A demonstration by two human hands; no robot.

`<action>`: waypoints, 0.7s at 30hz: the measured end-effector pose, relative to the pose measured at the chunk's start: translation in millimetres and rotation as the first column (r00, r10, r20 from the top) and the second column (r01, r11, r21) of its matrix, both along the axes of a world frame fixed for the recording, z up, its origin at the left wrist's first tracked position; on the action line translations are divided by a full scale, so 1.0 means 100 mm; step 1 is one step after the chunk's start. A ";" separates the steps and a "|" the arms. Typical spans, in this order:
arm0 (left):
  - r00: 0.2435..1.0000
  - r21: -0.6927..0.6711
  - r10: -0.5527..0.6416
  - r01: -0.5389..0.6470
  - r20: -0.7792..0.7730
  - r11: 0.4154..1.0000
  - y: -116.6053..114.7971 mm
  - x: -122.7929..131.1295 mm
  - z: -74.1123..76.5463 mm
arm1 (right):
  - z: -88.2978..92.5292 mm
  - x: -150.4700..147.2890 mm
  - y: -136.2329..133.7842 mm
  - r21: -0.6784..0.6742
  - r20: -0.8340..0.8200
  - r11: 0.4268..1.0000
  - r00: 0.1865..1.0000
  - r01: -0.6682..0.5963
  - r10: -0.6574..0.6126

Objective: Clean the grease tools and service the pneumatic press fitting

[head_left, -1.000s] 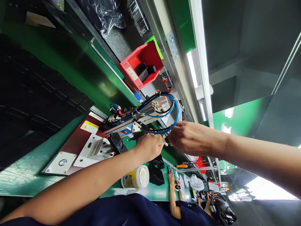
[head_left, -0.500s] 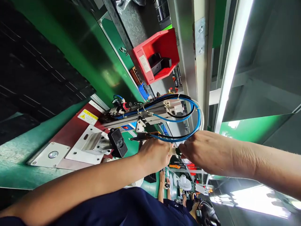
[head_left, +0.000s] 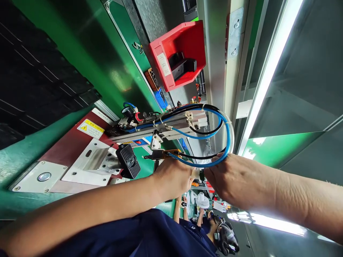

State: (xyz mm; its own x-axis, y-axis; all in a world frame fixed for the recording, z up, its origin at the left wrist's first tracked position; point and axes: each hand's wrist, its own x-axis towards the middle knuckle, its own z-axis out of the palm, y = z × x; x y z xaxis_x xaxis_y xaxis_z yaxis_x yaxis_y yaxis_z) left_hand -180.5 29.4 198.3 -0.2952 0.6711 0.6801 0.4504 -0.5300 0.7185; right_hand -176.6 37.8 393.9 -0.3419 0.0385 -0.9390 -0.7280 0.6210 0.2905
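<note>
My left hand [head_left: 174, 180] is closed, fingers curled, beside the pneumatic press fixture. Between my hands shows a small pale piece [head_left: 196, 174] with a dark part beside it; most of it is hidden. My right hand [head_left: 223, 176] is also closed, its fingertips at the dark end of that piece. A loop of blue and black air tubes [head_left: 228, 137] passes just in front of my right hand. Near my left hand sits a brass-coloured fitting with a black tip [head_left: 158, 154]. The ribbed black block [head_left: 128, 161] stands on the machine, left of that hand.
The machine's maroon base [head_left: 64, 142] carries a white plate with a round metal button [head_left: 44, 176]. A red bin [head_left: 177, 55] holding black parts is on a shelf. Black mats [head_left: 40, 78] lie at the left. Co-workers' hands [head_left: 180, 203] and a white fan [head_left: 202, 200] appear below.
The view has shifted, so the machine base appears further left and larger. Both my hands stay closed close together at the pale piece.
</note>
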 end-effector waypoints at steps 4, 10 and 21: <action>0.998 0.058 0.051 -0.053 0.046 0.997 0.01 0.00 -0.01 | -0.02 0.02 -0.01 -0.051 0.011 0.997 0.999 -0.052 0.053; 0.996 0.080 0.085 -0.087 0.028 0.993 0.02 0.02 -0.02 | -0.02 0.02 -0.03 -0.052 0.004 0.999 1.000 0.010 -0.009; 0.999 0.084 0.010 -0.012 0.033 0.996 0.02 0.02 -0.04 | -0.09 -0.05 -0.01 -0.022 0.052 0.991 0.990 0.130 -0.128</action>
State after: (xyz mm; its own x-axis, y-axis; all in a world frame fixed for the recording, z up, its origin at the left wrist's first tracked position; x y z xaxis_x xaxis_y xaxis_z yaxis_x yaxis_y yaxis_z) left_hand -178.1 30.9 194.0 -0.3254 0.6082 0.7240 0.4333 -0.5846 0.6859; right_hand -181.3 37.0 385.3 -0.2880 0.0555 -0.9560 -0.6546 0.7173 0.2388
